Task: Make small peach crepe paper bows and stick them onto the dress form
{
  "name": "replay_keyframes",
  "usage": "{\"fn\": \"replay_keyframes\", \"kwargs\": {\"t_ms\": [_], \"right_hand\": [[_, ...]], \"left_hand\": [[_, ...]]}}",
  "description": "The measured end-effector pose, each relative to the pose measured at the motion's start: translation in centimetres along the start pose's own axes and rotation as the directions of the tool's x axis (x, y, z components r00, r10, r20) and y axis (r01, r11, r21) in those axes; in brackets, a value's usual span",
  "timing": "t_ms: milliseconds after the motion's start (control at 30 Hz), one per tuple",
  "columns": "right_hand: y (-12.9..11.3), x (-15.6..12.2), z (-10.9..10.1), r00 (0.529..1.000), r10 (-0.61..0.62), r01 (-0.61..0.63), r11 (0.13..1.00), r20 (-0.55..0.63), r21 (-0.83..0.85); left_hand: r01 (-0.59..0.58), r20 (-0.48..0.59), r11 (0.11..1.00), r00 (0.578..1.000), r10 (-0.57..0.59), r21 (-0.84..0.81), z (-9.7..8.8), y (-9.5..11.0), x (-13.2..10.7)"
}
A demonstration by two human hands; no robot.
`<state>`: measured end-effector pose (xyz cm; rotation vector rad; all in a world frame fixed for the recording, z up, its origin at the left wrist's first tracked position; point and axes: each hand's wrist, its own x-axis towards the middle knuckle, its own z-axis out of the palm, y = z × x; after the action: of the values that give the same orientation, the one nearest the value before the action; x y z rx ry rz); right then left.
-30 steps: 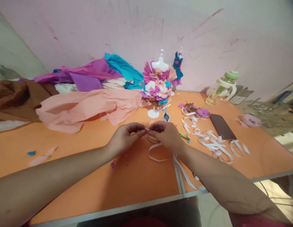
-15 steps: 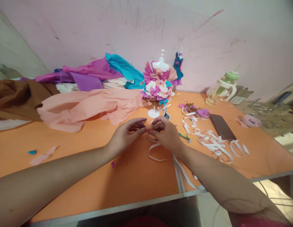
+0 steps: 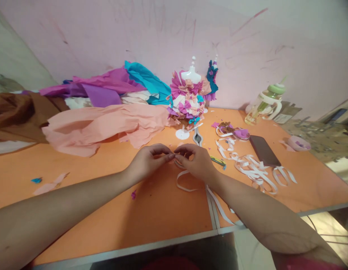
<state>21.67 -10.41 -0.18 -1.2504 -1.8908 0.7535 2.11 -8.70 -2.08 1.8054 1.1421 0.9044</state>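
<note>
Head cam: left hand (image 3: pixel 147 163) and right hand (image 3: pixel 197 162) are both pinching a tiny pale paper scrap (image 3: pixel 173 156) over the orange table (image 3: pixel 112 210), fingertips meeting.

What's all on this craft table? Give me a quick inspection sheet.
Surface: orange table, scraps scattered.
Job's things: small peach paper piece pinched between both hands; white strip beneath.
Clutter: peach crepe paper, decorated mannequin, phone, white strips, bottle.
Grips: left hand and right hand, fingertips meeting.
Cables: thin cable below table edge, right.
Surroundings: scribbled pink wall.
</note>
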Motion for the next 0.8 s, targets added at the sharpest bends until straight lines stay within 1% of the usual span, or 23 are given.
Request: {"fn": "replay_keyframes", "kwargs": {"t_ms": [233,300,367,433,533,667,733,800], "right_hand": [[-0.19,0.11,-0.22,0.998,0.030,-0.030,1.000,0.057,-0.004],[-0.25,0.12,-0.33,0.993,0.050,-0.051,0.999,0.108,0.008],[-0.18,0.12,-0.43,0.982,0.077,-0.085,0.996,0.169,0.041],[-0.03,0.12,-0.44,0.975,0.096,-0.114,0.990,0.202,0.080],[0.15,0.07,-0.23,0.977,0.069,-0.090,0.991,0.201,0.099],[0.11,-0.08,0.15,0.974,0.008,-0.028,0.996,0.225,0.086],[0.05,-0.09,0.09,0.976,0.011,-0.041,0.990,0.219,0.132],[0.00,-0.02,-0.22,0.983,0.030,-0.063,0.982,0.181,0.180]], "left_hand": [[-0.030,0.052,1.000,0.998,0.030,-0.003,0.16,0.32,-0.31],[-0.074,0.068,0.997,0.995,0.072,0.019,0.30,0.36,-0.38],[-0.143,0.085,0.989,0.987,0.139,0.044,0.45,0.40,-0.43],[-0.183,0.087,0.981,0.980,0.177,0.068,0.54,0.47,-0.46],[-0.152,0.062,0.984,0.987,0.147,0.089,0.56,0.63,-0.45],[-0.129,0.075,0.989,0.989,0.123,0.071,0.54,0.76,-0.46],[-0.114,0.074,0.991,0.991,0.110,0.064,0.54,0.73,-0.47],[-0.093,0.072,0.994,0.993,0.089,0.056,0.51,0.63,-0.43]]}}
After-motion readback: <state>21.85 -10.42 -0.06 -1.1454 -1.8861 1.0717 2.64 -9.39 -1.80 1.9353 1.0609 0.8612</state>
